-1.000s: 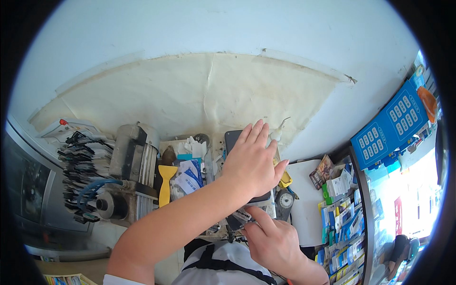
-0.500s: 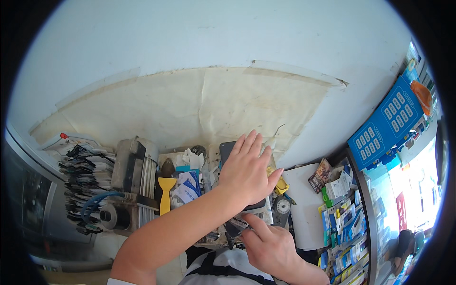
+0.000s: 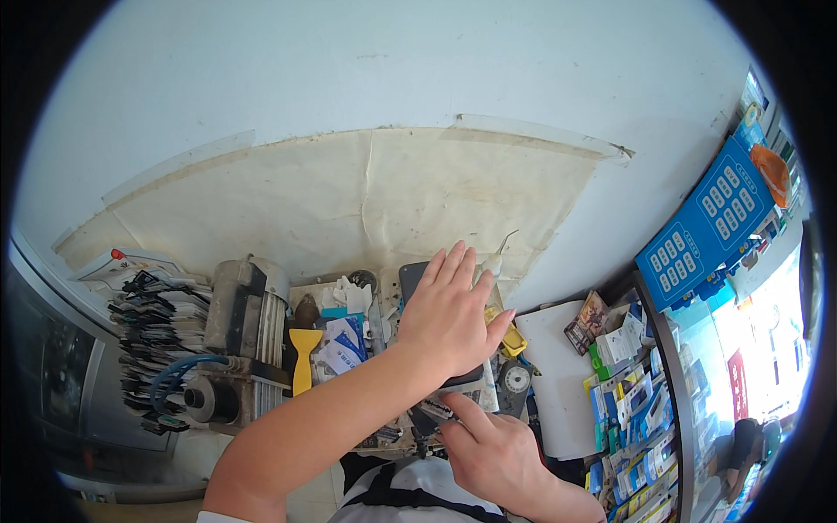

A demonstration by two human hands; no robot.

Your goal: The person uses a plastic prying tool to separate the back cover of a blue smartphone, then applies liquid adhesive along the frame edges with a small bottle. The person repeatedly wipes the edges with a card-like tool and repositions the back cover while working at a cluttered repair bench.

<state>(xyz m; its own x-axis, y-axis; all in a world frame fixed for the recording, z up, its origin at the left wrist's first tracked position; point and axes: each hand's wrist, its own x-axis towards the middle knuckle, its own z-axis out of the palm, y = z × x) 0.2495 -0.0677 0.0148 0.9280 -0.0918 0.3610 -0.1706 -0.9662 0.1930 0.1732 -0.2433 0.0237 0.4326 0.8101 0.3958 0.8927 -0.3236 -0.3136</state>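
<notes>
My left hand lies palm down, fingers stretched out, over a dark phone-like slab on the cluttered bench. The slab's far left corner shows beside the fingers, and its near edge shows below the wrist. Close in front of my body, my right hand is curled, with index finger and thumb at a small grey metal piece and dark parts beneath it. Exactly what those fingers grip is hidden. A yellow scraper and blue-and-white cards lie left of my left hand.
A grey motor-like machine and a tall stack of dark-edged sheets stand at left. Right of my hands are a yellow tool, a grey dial gauge and a white sheet. Packaged goods fill the right side.
Both hands keep almost the same pose. My left hand is shifted very slightly left and downward in the picture. A white bottle with a bent thin spout shows more clearly behind it.
</notes>
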